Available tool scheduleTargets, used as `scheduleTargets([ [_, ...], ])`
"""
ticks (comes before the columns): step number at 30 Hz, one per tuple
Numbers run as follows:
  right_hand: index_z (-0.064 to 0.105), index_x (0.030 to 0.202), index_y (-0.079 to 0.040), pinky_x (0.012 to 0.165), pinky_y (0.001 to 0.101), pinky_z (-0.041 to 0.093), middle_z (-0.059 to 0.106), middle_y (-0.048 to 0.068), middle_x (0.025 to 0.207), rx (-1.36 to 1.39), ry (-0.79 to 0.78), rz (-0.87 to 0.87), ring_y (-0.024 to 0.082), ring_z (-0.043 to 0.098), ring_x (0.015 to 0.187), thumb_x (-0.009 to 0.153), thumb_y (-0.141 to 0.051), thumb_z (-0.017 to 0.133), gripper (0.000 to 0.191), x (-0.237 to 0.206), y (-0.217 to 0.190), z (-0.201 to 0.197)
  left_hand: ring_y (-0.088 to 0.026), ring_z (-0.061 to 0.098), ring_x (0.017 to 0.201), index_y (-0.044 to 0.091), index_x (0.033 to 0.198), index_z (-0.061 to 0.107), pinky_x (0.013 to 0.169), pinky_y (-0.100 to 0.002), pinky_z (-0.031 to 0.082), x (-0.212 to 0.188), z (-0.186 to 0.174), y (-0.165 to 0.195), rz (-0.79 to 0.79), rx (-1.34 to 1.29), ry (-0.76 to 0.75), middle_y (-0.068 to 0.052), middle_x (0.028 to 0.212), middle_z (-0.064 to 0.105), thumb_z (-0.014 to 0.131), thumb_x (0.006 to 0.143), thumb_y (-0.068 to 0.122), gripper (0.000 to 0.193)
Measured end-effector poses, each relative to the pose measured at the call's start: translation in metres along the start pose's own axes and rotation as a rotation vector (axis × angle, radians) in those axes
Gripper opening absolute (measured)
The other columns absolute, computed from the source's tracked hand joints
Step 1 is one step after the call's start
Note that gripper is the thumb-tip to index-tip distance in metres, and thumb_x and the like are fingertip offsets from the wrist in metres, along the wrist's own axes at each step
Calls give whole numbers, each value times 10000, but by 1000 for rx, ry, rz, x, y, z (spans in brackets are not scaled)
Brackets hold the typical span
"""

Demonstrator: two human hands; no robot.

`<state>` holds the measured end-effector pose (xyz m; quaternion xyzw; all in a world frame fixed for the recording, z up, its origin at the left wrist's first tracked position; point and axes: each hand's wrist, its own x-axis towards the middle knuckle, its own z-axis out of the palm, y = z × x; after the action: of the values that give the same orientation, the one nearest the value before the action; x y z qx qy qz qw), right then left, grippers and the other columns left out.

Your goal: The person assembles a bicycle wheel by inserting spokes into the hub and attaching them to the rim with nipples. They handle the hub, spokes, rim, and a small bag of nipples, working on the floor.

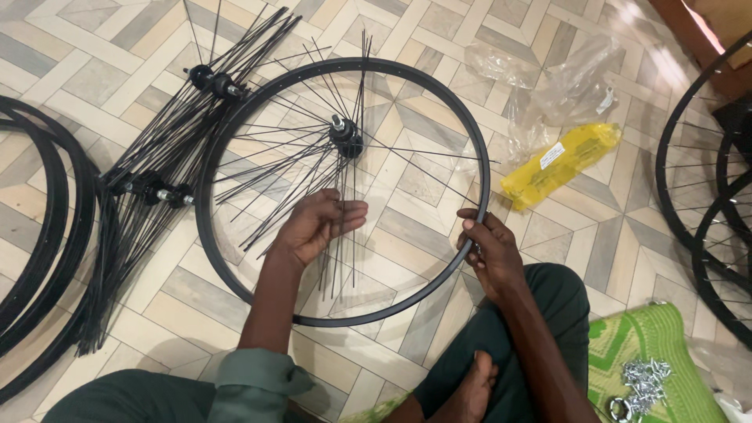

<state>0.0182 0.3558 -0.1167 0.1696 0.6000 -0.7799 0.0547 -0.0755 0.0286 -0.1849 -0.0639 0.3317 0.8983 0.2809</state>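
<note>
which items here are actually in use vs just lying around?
In use:
- black wheel rim, gripped at its edge by the right hand
- hub with loose spokes, sorted by the left hand

Lying about:
- spare spoked hubs
- bare rims at left
- yellow packet
- clear plastic bag
- built wheels at right
- pile of small silver metal parts on green mat

A round black metal wheel rim point(210, 227) lies on the patterned tiled floor point(94, 70), its black hub point(345, 141) inside. Bundled black spoked hubs point(157, 188) lie left, a yellow plastic packet point(560, 163) right.
</note>
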Motion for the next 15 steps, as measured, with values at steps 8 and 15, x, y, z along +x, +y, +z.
scheduleTargets([
  [8, 636, 1215, -23, 449, 197, 289, 632, 47, 724, -11, -1, 1, 69, 445, 541, 967, -205, 654, 308, -2, -5, 3, -310, 706, 1061, -7, 1195, 516, 907, -382, 620, -7, 56, -40, 57, -171, -44, -251, 1290, 656, 565, 1047, 140, 214],
  [15, 640, 1260, -15, 497, 218, 315, 606, 44, 723, -65, 14, -32, 74, 417, 556, 1012, -318, 596, 393, -1, -17, 9, -269, 701, 1018, 77, 1190, 480, 789, -349, 598, -23, 153, -79, -169, 489, 7, -170, 1196, 680, 478, 1050, 330, 288],
])
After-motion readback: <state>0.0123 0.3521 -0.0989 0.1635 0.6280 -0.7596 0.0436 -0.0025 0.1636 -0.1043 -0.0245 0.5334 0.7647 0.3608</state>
